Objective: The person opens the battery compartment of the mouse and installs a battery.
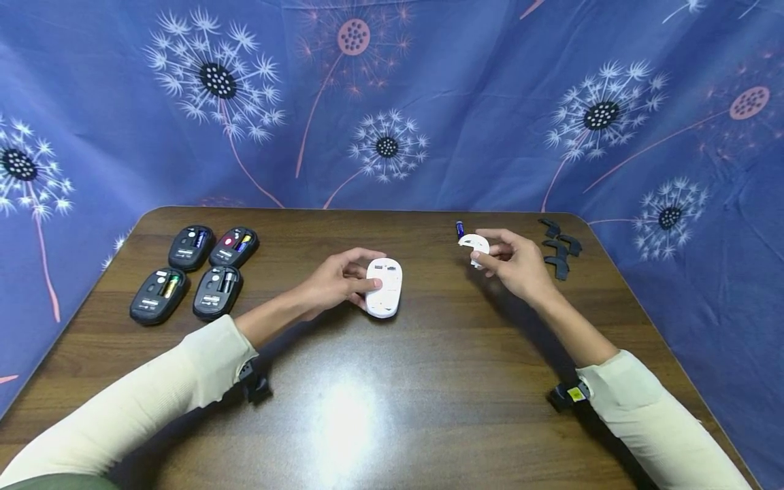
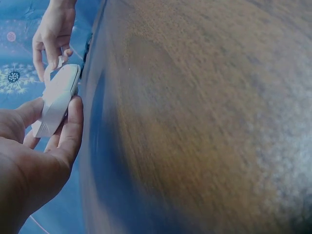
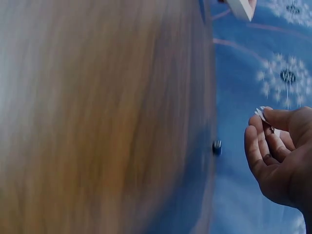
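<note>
My left hand point(image 1: 335, 280) grips a white computer mouse point(image 1: 386, 296) by its sides, underside turned up, thumb across it. In the left wrist view the fingers wrap round the edges of the mouse point(image 2: 59, 100). To the right, my right hand point(image 1: 517, 262) pinches a white curved battery cover point(image 1: 475, 243) between thumb and fingers, held apart from the mouse. Only a thin edge of the cover point(image 3: 261, 113) shows in the right wrist view. Just behind the cover a blue battery point(image 1: 460, 229) rests on the table.
Several black mice point(image 1: 211, 291) lie underside up at the table's left, batteries showing in their bays. Several small black covers point(image 1: 556, 248) lie at the right, beyond my right hand. The wooden table point(image 1: 429, 381) ends at a blue dandelion-print cloth point(image 1: 465, 102).
</note>
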{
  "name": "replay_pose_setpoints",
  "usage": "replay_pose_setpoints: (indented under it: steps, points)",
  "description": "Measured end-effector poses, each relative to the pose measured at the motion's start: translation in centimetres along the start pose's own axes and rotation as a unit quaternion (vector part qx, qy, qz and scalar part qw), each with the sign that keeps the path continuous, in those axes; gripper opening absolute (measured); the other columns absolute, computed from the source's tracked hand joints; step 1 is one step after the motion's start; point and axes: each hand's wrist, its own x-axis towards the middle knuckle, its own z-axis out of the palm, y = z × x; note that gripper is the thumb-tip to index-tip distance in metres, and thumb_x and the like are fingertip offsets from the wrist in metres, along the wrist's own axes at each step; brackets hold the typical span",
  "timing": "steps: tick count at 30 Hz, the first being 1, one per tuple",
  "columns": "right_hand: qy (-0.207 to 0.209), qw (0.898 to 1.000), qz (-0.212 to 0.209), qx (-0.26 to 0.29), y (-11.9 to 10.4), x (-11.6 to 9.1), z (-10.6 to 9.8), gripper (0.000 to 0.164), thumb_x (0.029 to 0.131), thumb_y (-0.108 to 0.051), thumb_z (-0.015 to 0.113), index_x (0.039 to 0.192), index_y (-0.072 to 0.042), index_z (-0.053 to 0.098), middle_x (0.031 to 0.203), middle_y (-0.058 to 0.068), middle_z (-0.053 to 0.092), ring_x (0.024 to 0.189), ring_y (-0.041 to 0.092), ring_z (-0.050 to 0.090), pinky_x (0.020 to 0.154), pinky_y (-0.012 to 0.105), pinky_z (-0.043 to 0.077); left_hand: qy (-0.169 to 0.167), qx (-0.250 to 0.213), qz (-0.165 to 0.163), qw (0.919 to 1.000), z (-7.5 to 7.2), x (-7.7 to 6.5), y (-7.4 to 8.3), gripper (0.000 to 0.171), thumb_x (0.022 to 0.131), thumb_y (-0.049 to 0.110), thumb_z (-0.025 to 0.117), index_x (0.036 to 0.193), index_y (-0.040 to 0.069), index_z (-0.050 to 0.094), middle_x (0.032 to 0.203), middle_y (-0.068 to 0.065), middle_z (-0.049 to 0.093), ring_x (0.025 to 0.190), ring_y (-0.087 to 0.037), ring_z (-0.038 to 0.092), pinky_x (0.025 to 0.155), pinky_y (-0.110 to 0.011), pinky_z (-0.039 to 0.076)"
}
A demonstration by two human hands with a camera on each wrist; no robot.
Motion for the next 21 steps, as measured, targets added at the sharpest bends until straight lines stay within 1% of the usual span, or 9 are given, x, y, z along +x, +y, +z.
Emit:
replay_pose_setpoints:
  steps: [3, 6, 9, 11, 16, 21]
  points:
    - [0.008, 1.000, 0.010, -0.007, 1.4, 0.4, -1.4, 0.052, 0.106, -0.021, 0.083, 0.155, -0.011, 0.067, 0.103, 0.018, 0.085, 0.075, 0.020, 0.081, 0.069, 0.034, 0.070, 0.001, -0.001, 0.001, 1.0000, 0.1, 0.0, 0.0, 0.061, 0.107, 0.000, 0.074, 0.165, 0.007, 0.054, 0.116, -0.020, 0.076, 0.089, -0.019, 0.077, 0.074, -0.032, 0.071]
    - [0.007, 1.000, 0.024, 0.012, 3.1, 0.9, -2.7, 0.055, 0.107, -0.019, 0.082, 0.158, -0.007, 0.064, 0.096, 0.003, 0.086, 0.076, 0.012, 0.080, 0.070, 0.031, 0.071, 0.004, -0.005, -0.001, 1.0000, 0.2, 0.1, 0.0, 0.061, 0.107, 0.000, 0.075, 0.164, 0.007, 0.055, 0.117, -0.020, 0.076, 0.089, -0.019, 0.077, 0.073, -0.031, 0.070]
    - [-0.001, 0.998, 0.046, 0.041, 4.7, 1.4, -3.8, 0.060, 0.108, -0.019, 0.080, 0.162, -0.003, 0.059, 0.092, -0.013, 0.084, 0.080, 0.006, 0.080, 0.073, 0.029, 0.071, 0.005, -0.005, -0.005, 1.0000, 0.2, 0.0, 0.0, 0.061, 0.107, 0.000, 0.075, 0.164, 0.008, 0.055, 0.118, -0.020, 0.077, 0.089, -0.020, 0.078, 0.073, -0.031, 0.070]
    - [-0.003, 0.997, 0.062, 0.054, 5.5, 1.6, -4.5, 0.063, 0.108, -0.021, 0.080, 0.164, -0.003, 0.056, 0.090, -0.019, 0.082, 0.081, 0.004, 0.079, 0.074, 0.027, 0.070, 0.005, -0.004, -0.006, 1.0000, 0.2, -0.1, 0.0, 0.061, 0.107, 0.001, 0.075, 0.164, 0.009, 0.056, 0.119, -0.020, 0.077, 0.089, -0.020, 0.078, 0.073, -0.031, 0.070]
    - [0.010, 0.994, 0.081, 0.067, 7.0, 2.4, -5.6, 0.065, 0.109, -0.018, 0.079, 0.164, 0.003, 0.053, 0.086, -0.023, 0.080, 0.078, 0.001, 0.078, 0.071, 0.025, 0.070, 0.005, -0.003, -0.004, 1.0000, 0.3, -0.2, 0.2, 0.061, 0.107, 0.001, 0.075, 0.164, 0.010, 0.056, 0.121, -0.022, 0.076, 0.090, -0.020, 0.078, 0.074, -0.032, 0.071]
    - [0.011, 0.992, 0.100, 0.078, 8.0, 3.4, -6.2, 0.064, 0.109, -0.011, 0.076, 0.164, 0.008, 0.049, 0.083, -0.020, 0.079, 0.076, 0.001, 0.077, 0.070, 0.026, 0.071, 0.008, -0.008, -0.002, 0.9999, 0.5, -0.1, 0.3, 0.060, 0.106, 0.000, 0.075, 0.162, 0.009, 0.057, 0.120, -0.022, 0.076, 0.089, -0.020, 0.078, 0.074, -0.031, 0.071]
